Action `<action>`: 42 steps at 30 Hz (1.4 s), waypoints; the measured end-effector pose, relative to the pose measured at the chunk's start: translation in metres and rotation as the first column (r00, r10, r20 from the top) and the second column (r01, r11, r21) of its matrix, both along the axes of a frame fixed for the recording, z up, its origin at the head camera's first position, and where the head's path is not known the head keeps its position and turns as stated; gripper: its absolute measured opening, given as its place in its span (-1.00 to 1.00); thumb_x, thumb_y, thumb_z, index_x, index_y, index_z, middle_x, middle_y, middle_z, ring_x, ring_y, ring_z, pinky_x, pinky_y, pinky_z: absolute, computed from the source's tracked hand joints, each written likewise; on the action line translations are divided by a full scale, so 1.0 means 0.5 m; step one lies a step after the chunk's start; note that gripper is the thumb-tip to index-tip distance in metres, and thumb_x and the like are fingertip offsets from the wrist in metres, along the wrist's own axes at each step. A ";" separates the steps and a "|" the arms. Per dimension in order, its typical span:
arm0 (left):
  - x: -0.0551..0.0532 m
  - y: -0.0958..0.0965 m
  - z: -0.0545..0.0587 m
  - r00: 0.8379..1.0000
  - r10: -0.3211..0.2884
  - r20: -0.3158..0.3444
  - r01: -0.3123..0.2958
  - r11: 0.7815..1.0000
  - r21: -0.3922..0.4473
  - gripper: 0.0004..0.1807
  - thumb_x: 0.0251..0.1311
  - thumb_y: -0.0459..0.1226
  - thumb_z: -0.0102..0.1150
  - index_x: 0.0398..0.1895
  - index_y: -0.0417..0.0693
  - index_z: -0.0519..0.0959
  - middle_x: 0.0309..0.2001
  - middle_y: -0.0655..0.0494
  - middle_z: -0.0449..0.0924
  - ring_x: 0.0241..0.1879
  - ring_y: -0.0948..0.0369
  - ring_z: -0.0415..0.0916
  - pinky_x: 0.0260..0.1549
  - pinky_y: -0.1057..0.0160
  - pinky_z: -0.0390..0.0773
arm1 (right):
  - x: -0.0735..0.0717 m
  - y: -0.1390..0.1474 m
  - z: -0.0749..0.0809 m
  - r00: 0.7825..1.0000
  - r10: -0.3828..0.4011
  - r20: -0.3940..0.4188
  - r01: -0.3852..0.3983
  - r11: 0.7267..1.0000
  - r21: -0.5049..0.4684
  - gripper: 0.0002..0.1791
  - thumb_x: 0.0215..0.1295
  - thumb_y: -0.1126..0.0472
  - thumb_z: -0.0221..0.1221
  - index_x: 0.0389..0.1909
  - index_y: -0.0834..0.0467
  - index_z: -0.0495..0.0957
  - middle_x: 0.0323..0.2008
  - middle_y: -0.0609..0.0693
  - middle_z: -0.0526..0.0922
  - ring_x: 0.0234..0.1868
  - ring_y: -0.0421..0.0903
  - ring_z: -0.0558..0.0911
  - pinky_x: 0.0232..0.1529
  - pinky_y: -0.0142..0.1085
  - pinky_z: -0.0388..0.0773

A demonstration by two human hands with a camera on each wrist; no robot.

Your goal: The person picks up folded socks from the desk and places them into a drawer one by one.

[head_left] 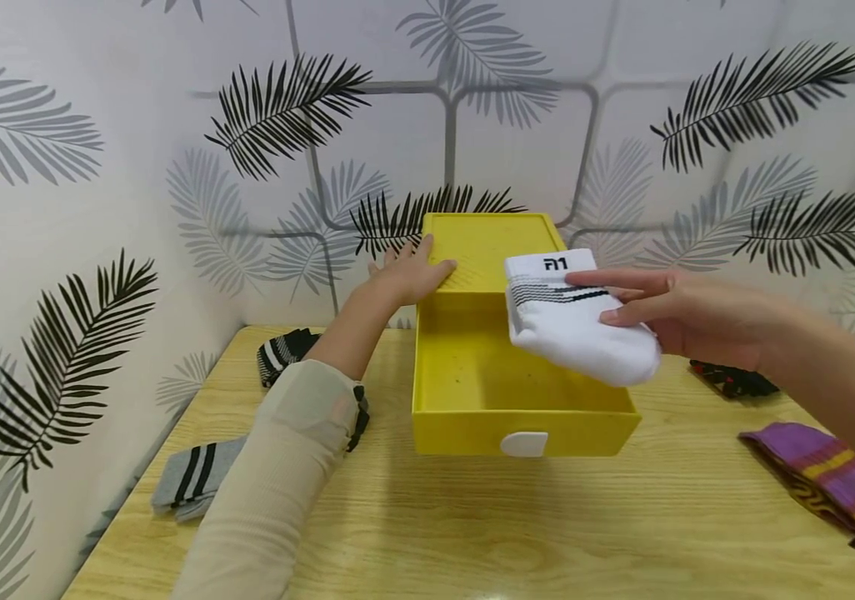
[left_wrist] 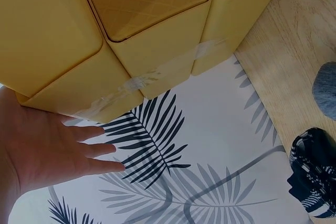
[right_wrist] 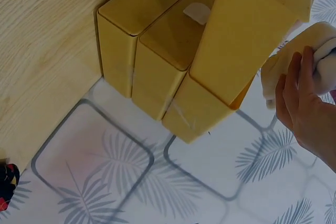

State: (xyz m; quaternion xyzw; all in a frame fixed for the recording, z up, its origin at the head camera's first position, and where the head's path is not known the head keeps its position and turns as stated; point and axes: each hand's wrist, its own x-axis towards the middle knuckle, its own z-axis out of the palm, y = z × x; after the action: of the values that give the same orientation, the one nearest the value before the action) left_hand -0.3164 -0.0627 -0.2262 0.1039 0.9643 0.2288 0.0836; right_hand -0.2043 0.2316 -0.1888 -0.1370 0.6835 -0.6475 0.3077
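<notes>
Crossing the near left of the head view, a pale beige ribbed sleeve (head_left: 270,492) covers the left forearm and partly hides folded grey fabric socks (head_left: 198,473) with 2 black stripes. At the near right, folded purple-and-yellow striped knit socks (head_left: 821,467) lie on the same pale wood-grain table (head_left: 487,533).

Farther in, a yellow plastic drawer (head_left: 457,433) with a rounded white tab (head_left: 525,443) juts forward. Over it, the right hand (head_left: 686,312) pinches folded white fabric socks (head_left: 581,337) between thumb and fingers. The head view shows their black stripes and lettering; the right wrist view shows fingers laid across their plain side and hides the thumb.

Beyond, the left hand (head_left: 411,277) is spread wide at the left edge of the yellow plastic cabinet (head_left: 491,242), thumb over its top. The left wrist view shows its straight fingers from the palm side.

Both wrist views reveal 3 stacked units with clear adhesive tape (left_wrist: 135,83) across them; the right wrist view adds white tabs on 2 closed units.

Black-and-white patterned socks (head_left: 281,357) lie far left, black socks with red flecks (head_left: 731,380) far right. Farthest back hangs a white leaf-printed wall covering (head_left: 517,154).
</notes>
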 end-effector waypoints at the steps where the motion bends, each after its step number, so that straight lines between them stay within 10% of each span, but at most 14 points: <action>1: 0.000 0.000 0.000 1.000 0.002 0.001 -0.002 1.000 -0.002 -0.25 0.34 0.17 -0.43 0.46 0.13 -0.35 0.43 -0.06 -0.40 0.35 -0.10 -0.54 0.19 -0.17 -0.51 | 0.001 -0.011 0.000 1.000 0.010 0.011 -0.010 1.000 -0.007 -0.50 0.36 0.36 -0.02 0.22 -0.16 0.41 0.28 0.09 0.09 -0.14 0.02 0.54 -0.13 -0.18 0.52; 9: 0.003 0.005 0.001 1.000 0.013 -0.004 -0.013 1.000 -0.012 -0.25 0.34 0.16 -0.43 0.46 0.11 -0.34 0.43 -0.09 -0.38 0.35 -0.12 -0.52 0.19 -0.18 -0.48 | 0.003 -0.082 -0.017 0.991 0.118 0.064 -0.118 0.993 -0.014 -0.50 0.31 0.32 0.06 0.25 -0.08 0.38 0.21 0.13 0.23 -0.12 0.00 0.53 -0.11 -0.23 0.51; 23: 0.007 0.009 0.001 1.000 0.006 -0.018 -0.006 0.999 -0.039 -0.26 0.35 0.17 -0.47 0.46 0.11 -0.34 0.43 -0.10 -0.36 0.35 -0.12 -0.49 0.20 -0.18 -0.45 | -0.017 -0.151 -0.052 0.985 0.043 0.167 -0.056 0.996 0.076 -0.33 0.32 0.27 0.01 0.42 0.14 0.00 0.31 0.15 0.01 0.02 0.02 0.34 -0.07 -0.30 0.41; 42: 0.009 0.005 0.003 1.000 0.012 -0.016 -0.013 0.999 -0.040 -0.26 0.35 0.17 -0.47 0.46 0.11 -0.36 0.43 -0.08 -0.36 0.36 -0.10 -0.50 0.20 -0.17 -0.45 | -0.007 -0.191 -0.076 0.998 0.044 -0.044 -0.030 0.957 0.288 -0.29 0.19 0.32 0.18 0.37 0.11 0.17 0.28 0.24 -0.05 -0.09 0.04 0.42 -0.07 -0.17 0.45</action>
State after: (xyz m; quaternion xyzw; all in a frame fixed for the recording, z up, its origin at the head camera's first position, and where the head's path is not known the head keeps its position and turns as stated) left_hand -0.3118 -0.0601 -0.2245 0.0978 0.9700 0.2090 0.0766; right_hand -0.2077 0.1364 -0.2268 -0.1199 0.7751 -0.5320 0.3192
